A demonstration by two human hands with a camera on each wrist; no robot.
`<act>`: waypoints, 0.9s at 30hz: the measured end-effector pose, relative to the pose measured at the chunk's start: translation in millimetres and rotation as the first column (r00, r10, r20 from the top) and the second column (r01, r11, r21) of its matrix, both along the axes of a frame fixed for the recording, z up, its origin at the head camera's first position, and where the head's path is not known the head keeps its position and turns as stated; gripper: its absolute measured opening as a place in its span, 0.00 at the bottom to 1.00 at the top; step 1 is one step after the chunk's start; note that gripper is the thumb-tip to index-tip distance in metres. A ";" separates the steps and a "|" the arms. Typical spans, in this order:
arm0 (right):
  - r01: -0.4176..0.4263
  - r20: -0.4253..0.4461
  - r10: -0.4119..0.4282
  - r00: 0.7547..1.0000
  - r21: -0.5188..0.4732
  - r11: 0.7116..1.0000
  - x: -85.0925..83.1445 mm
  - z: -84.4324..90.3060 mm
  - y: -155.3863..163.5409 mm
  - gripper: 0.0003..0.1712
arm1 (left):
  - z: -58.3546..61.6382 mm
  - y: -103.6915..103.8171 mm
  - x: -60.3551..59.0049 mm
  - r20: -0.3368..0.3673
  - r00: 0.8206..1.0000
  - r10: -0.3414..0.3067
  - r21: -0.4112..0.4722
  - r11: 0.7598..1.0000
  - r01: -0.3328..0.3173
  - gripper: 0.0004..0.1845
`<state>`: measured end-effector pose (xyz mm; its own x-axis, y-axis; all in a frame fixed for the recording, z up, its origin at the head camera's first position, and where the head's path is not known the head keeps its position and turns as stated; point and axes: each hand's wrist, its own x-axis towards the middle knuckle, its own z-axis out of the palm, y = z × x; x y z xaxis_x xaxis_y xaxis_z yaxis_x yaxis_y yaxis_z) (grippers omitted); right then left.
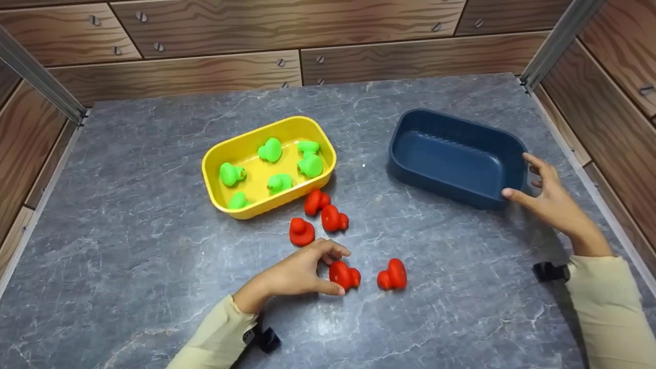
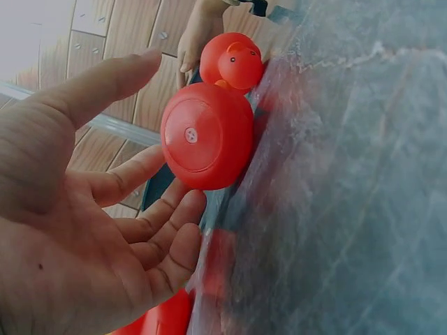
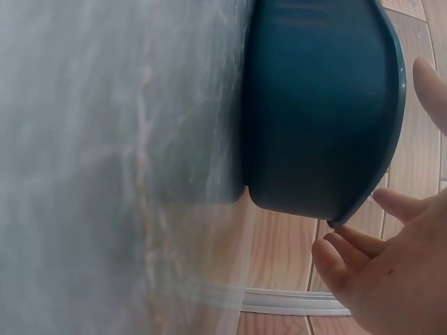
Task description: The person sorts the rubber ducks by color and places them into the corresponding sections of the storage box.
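My left hand is low over the table with thumb and fingers spread on either side of a red toy duck. In the left wrist view this duck shows its flat round base, and the thumb stands apart from it. Another red duck lies to the right of that hand. At the right end of a dark blue bin, my right hand has its thumb by the front corner and its fingers at the rim. The right wrist view shows loosely bent fingertips beside the bin's rim.
A yellow bin with several green toy ducks stands left of centre. Several more red ducks lie in front of it. Wood-patterned walls and metal posts border the grey marbled table.
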<state>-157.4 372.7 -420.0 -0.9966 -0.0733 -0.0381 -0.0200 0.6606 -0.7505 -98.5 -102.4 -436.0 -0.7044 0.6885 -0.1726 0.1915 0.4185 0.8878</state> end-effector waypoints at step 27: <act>-0.037 0.172 0.052 0.984 -0.092 0.995 -10.5 -0.6 3.0 0.52 | -8.5 0.6 -2.2 -0.034 0.999 -0.013 -0.085 0.996 0.011 0.26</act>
<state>-167.9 375.7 -420.6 -0.9709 -0.1284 -0.2021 0.0881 0.5933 -0.8002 -100.7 -101.8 -444.5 -0.7027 0.6808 -0.2064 0.2270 0.4896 0.8419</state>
